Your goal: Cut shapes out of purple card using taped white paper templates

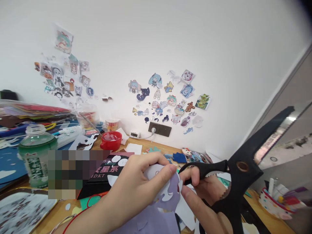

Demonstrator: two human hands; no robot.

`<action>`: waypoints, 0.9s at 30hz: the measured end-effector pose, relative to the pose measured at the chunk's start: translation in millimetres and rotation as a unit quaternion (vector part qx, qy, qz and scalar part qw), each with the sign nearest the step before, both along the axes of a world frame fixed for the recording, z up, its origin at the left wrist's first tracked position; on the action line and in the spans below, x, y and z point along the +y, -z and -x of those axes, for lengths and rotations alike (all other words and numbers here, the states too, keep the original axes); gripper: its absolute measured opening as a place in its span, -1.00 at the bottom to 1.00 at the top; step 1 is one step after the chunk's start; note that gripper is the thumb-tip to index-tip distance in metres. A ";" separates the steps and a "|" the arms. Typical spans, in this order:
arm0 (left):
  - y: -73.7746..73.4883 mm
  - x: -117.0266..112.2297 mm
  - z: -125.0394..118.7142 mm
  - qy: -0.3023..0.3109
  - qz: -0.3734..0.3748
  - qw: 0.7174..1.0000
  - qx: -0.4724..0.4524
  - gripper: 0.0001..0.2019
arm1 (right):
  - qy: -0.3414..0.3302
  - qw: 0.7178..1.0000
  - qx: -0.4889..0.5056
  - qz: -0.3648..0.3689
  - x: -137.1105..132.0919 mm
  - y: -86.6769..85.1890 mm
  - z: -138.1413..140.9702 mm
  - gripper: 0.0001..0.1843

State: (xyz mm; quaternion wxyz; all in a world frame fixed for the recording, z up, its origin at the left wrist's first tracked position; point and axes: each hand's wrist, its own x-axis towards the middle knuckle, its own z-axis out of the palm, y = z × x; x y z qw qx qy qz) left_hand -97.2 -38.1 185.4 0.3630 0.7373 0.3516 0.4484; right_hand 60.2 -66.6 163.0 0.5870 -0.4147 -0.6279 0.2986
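Pinching a lilac paper cutout (168, 196) between thumb and fingertips, the left hand (136, 191) is curled closed around its upper edge. The paper hangs down from the grip and spreads below the wrist. Touching it from the other side, the right hand (207, 195) grips a pair of black scissors (246, 182), with its fingers through the handle loops and its forefinger lying against the cutout's edge. The scissor blades point up and away from the right hand, clear of the paper.

Just beyond the left hand's knuckles lies a black box (107, 177) with pale lettering, and past that stands a red bowl (110, 141). Well off to the left hand's outer side stands a green bottle (36, 159) with its cap off. A wall socket (159, 129) sits farther behind the hands, with a cluster of cartoon stickers (168, 97) on the white wall above it. Beyond the right hand's outer side stands a pen pot (273, 203).
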 end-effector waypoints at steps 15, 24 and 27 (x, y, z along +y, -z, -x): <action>-0.5 -0.8 -1.2 -0.014 -0.020 1.000 0.010 -0.75 | 0.005 1.000 -0.020 -0.019 -6.5 -1.2 4.5 -0.81; 7.8 1.7 -3.4 -0.049 -0.108 0.992 0.043 -0.76 | -0.029 0.992 -0.120 -0.024 1.0 7.3 -16.7 -0.84; 10.1 1.6 -4.3 -0.044 -0.136 0.988 0.058 -0.76 | -0.011 0.991 -0.133 -0.033 1.7 8.8 -18.5 -0.82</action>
